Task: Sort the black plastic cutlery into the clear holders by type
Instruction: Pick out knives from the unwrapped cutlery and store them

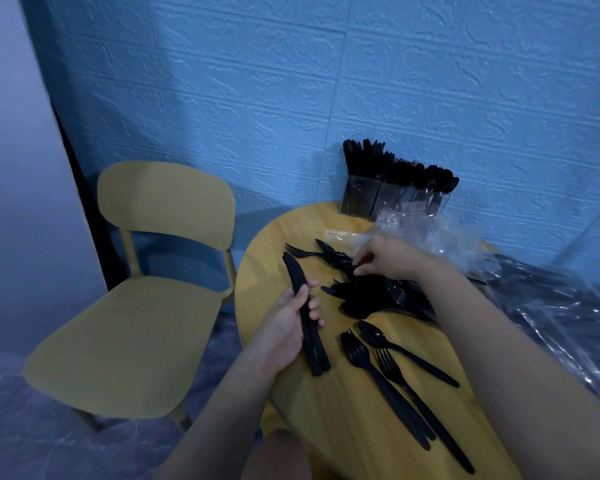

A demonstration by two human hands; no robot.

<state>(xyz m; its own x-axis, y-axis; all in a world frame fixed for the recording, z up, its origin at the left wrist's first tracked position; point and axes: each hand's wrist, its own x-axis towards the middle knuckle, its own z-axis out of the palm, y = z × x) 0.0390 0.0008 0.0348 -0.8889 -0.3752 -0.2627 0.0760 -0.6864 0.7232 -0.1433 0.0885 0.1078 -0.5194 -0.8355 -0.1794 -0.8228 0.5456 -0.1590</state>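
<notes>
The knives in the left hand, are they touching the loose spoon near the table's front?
Apart. The head view shows bare table between the knives in the left hand and the spoon.

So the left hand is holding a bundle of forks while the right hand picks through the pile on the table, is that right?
Not quite: the head view shows the left hand holding a bundle of knives, not forks. The right hand does pick through the pile on the table.
</notes>
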